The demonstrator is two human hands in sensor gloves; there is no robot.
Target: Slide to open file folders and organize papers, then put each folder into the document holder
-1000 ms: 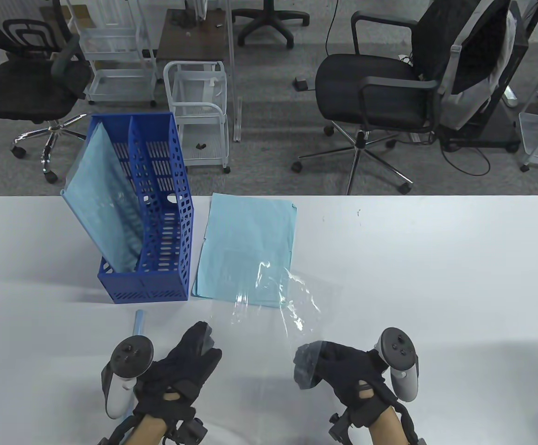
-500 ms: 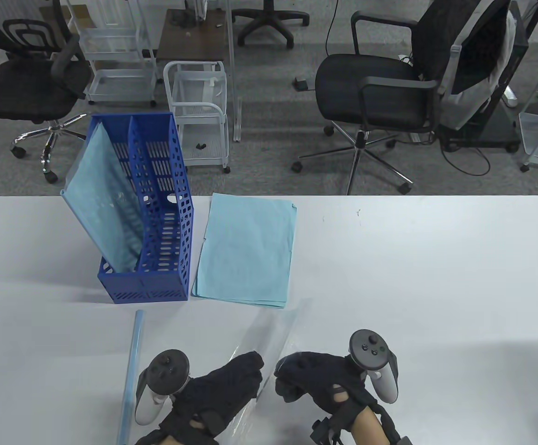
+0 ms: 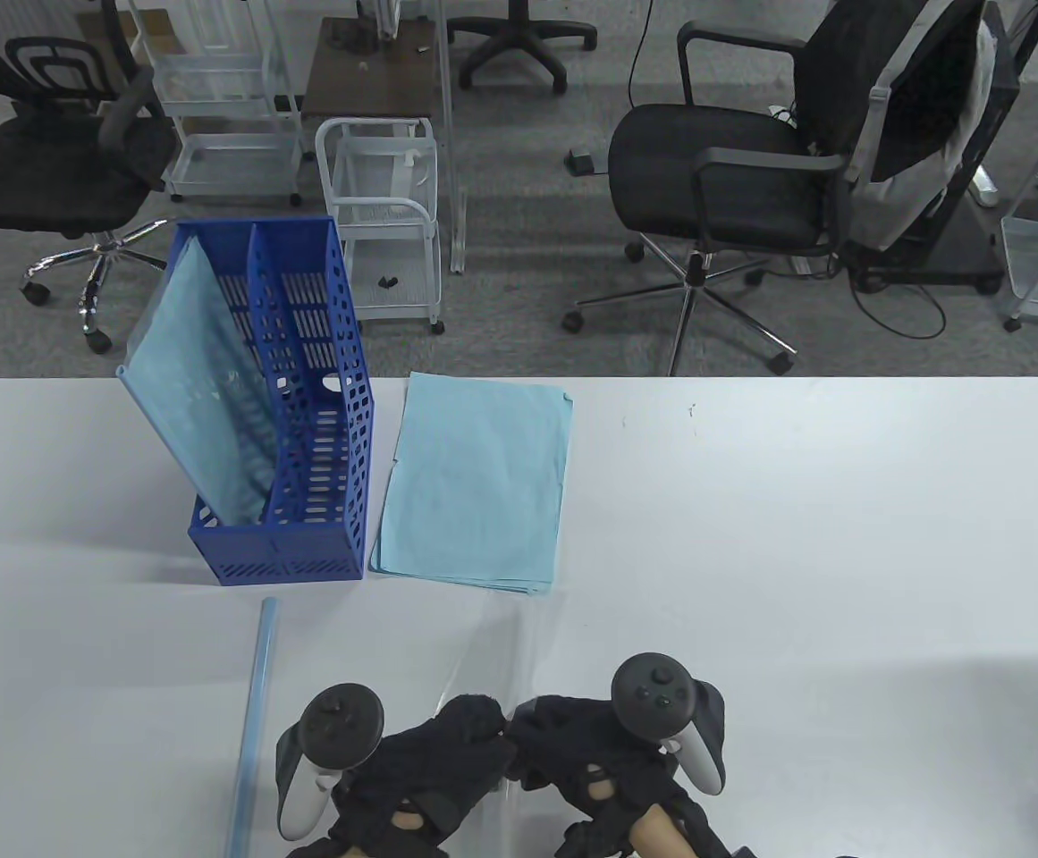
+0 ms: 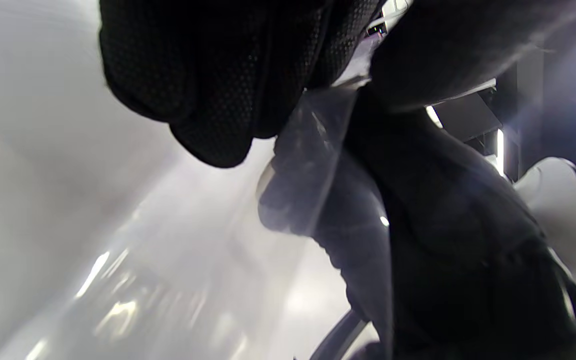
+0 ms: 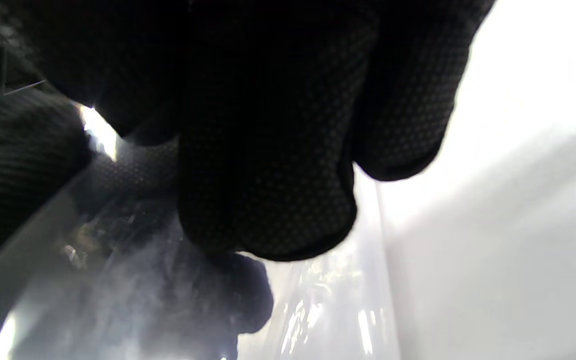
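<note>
One filled folder (image 3: 201,402) standing in document holder (image 3: 304,420); papers (image 3: 474,487) loose at 12 o'clock; left hand (image 3: 434,760), right hand (image 3: 572,742) both pinching clear folder (image 3: 492,652); slide bar (image 3: 255,706) off at 9 o'clock.

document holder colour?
Dark blue, perforated sides; the document holder shows best in the table view.
</note>
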